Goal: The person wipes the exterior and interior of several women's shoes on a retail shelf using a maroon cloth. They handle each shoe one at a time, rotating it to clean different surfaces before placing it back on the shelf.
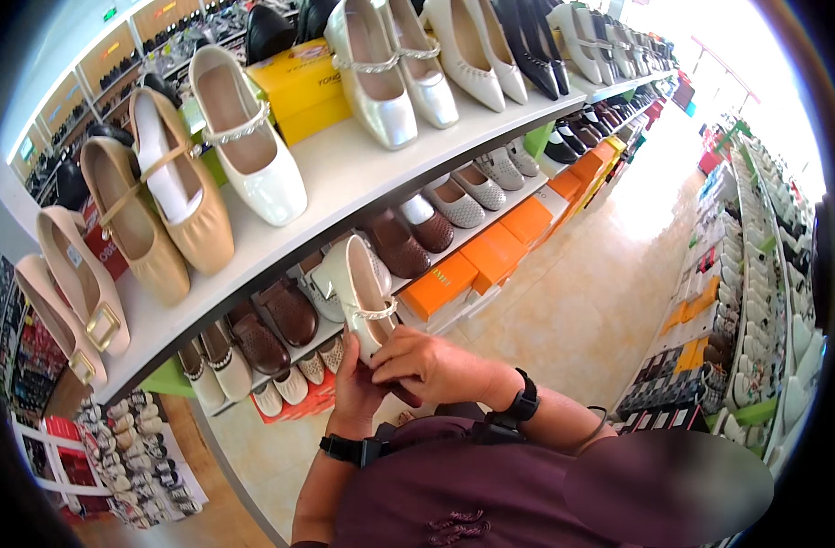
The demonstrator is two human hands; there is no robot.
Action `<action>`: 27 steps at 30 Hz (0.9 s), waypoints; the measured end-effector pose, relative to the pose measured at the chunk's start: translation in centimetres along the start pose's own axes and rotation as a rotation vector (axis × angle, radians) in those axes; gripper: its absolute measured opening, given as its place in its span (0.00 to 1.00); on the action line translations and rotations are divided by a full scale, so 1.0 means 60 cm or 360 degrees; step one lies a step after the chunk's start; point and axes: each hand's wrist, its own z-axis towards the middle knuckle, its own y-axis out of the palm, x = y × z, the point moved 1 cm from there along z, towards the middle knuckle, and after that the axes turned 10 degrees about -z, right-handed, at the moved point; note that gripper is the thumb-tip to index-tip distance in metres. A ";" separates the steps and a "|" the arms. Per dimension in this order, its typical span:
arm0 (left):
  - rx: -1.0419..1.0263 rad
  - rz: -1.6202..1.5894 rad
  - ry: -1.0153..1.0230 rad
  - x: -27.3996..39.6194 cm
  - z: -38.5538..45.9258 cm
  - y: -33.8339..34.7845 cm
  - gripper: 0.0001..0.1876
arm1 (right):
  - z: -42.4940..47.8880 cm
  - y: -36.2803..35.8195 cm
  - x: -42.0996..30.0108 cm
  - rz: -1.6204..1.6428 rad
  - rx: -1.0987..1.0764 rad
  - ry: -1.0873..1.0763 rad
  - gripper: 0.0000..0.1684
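Note:
A white Mary Jane shoe [364,291] with a jewelled strap is held in front of my body, its toe towards me. My left hand [355,383] grips it by the toe end from the left and below. Across the toe lie the fingers of my right hand [424,366], which partly hide it; whether they pinch or only rest on it is hard to see. On the shelf above stands a similar single white shoe [253,151] with a jewelled strap.
A white display shelf [308,219] carries beige flats [191,226], silver shoes [383,89] and a yellow shoebox [301,89]. Below are brown shoes [397,240] and orange shoeboxes [486,257]. A tiled aisle floor [561,294] runs between this shelf and the racks of shoes [746,329] at right.

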 end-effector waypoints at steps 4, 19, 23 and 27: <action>0.0016 -0.0093 0.0071 0.003 0.016 -0.014 0.36 | -0.015 0.031 0.010 0.0317 -0.0135 -0.0054 0.12; -0.0153 -0.0191 0.0002 -0.015 0.019 -0.006 0.39 | -0.066 -0.006 0.039 0.0226 0.0305 0.0345 0.20; -0.0208 -0.0147 0.0035 -0.014 0.014 0.005 0.36 | -0.077 -0.015 0.053 0.0185 0.0457 0.0811 0.19; -0.0466 -0.0402 -0.0024 -0.015 0.019 -0.016 0.37 | -0.085 -0.008 0.069 0.0265 0.0731 0.0947 0.18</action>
